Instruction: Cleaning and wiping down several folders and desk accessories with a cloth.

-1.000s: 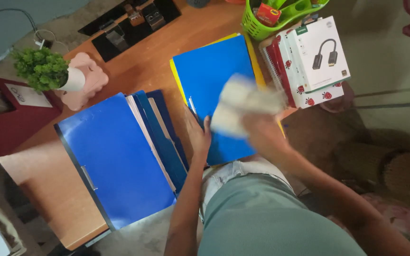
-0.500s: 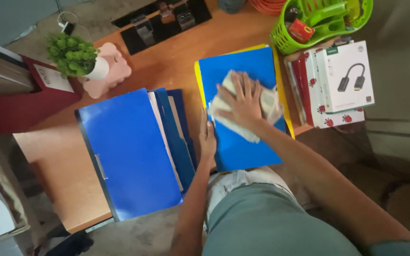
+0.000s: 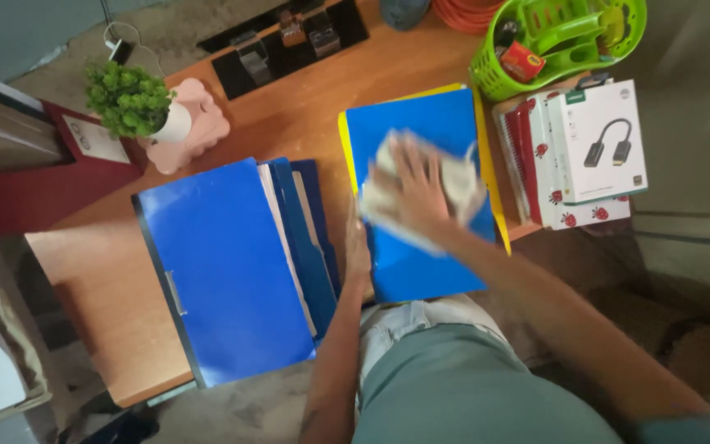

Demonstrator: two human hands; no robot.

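Observation:
My right hand (image 3: 415,191) lies flat and blurred on a pale cloth (image 3: 458,179), pressing it onto a blue folder (image 3: 421,263) that rests on a yellow one (image 3: 343,140). My left hand (image 3: 357,244) rests on the left edge of that blue folder, fingers together, steadying it. To the left lies a stack of blue folders (image 3: 215,263) with papers between them, on the wooden desk (image 3: 289,115).
A small green plant in a white pot (image 3: 137,105) stands on a pink stand at the left. A green basket (image 3: 556,37) sits at the back right, above a white box on notebooks (image 3: 597,140). A black tray (image 3: 281,41) lies at the far edge.
My right hand brought the cloth down onto the blue folder and now slides it across the cover. The left hand has stayed on the folder's edge.

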